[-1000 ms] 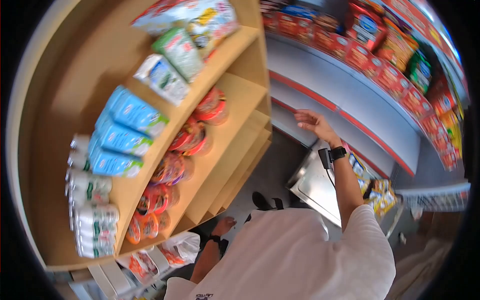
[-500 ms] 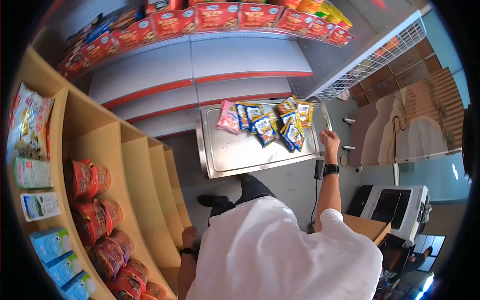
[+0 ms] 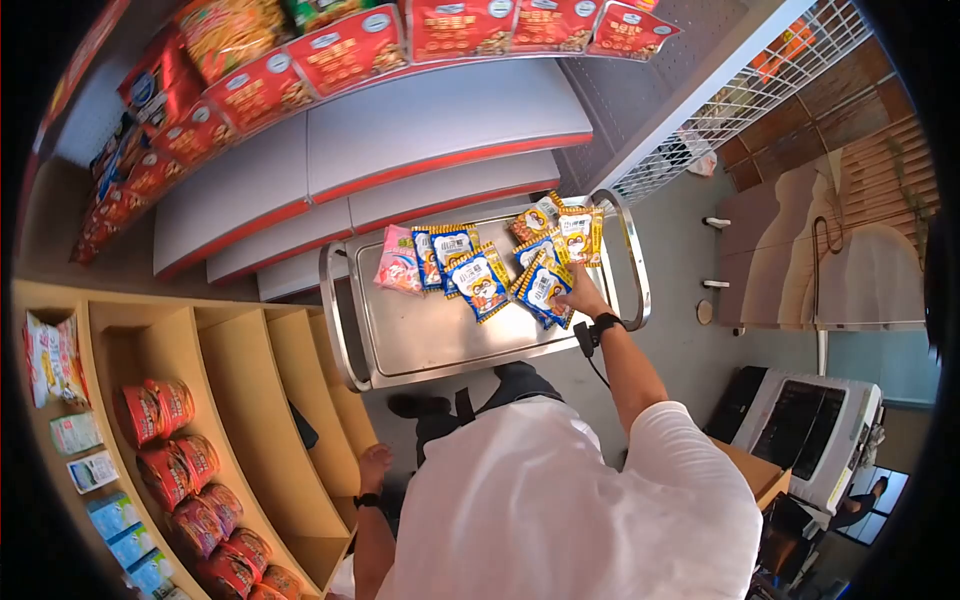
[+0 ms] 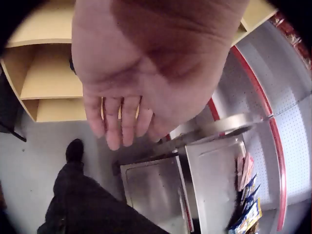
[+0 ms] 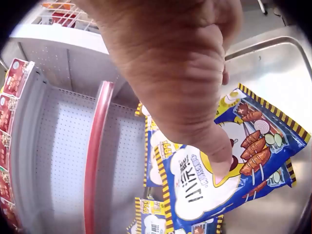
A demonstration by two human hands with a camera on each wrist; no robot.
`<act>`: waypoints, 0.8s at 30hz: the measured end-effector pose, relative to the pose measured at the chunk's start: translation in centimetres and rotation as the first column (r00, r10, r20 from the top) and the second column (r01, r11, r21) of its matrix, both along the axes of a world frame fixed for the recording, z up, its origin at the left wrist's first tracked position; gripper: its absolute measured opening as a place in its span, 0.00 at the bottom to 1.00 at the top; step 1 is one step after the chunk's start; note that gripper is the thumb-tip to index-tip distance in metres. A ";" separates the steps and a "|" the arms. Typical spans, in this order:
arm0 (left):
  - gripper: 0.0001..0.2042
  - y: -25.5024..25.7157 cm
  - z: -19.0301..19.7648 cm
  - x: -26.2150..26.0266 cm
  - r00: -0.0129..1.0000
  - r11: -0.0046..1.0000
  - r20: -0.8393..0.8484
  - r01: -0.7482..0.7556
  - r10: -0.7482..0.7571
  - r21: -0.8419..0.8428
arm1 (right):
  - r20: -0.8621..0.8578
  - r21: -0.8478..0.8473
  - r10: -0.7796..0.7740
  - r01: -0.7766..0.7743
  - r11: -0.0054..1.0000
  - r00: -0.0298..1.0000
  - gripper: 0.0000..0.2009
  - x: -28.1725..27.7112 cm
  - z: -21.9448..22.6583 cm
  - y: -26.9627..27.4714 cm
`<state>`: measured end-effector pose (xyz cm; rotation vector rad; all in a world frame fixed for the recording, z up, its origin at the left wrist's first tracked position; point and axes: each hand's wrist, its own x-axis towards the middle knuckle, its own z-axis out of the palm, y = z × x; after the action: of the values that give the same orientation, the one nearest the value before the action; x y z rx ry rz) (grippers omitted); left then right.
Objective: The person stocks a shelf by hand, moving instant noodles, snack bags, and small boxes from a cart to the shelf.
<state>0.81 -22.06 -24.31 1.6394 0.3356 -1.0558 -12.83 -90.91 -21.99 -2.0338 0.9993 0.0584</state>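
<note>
My right hand is over a pile of blue-and-yellow snack packets. In the right wrist view the thumb of that hand touches the face of a blue packet; its other fingers are mostly hidden. More blue packets and a pink packet lie on the metal cart tray. My left hand hangs low beside the wooden shelves, holding nothing; in the left wrist view the palm and extended fingers of this left hand show.
Grey shelves with red edges stand behind the cart, below a row of red packets. At left, wooden shelving holds cup noodles and cartons. A white wire rack is at the upper right.
The view has swung right, then moved nearer to the cart. My right hand has moved from the cart's right handle onto the packets. My left hand stays low.
</note>
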 end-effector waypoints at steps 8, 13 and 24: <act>0.09 -6.5 5.2 -6.0 0.998 0.975 -0.050 -0.020 0.032 0.223 | -0.136 -0.183 0.009 -0.034 0.982 0.991 0.48 0.9 -0.9 1.7; 0.09 -4.6 3.8 -6.2 0.998 0.992 -0.058 0.012 -0.005 0.124 | -0.211 -0.112 -0.021 -0.003 0.994 0.977 0.44 1.4 -0.5 2.8; 0.11 -5.1 2.5 -4.6 0.981 0.986 -0.106 -0.164 0.160 -0.039 | -0.039 0.064 -0.044 0.046 0.997 0.998 0.37 -0.2 2.5 4.8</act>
<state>-3.77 -27.21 -21.80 1.4919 0.5002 -1.0187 -13.04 -86.13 -19.52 -1.9570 1.0532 0.1038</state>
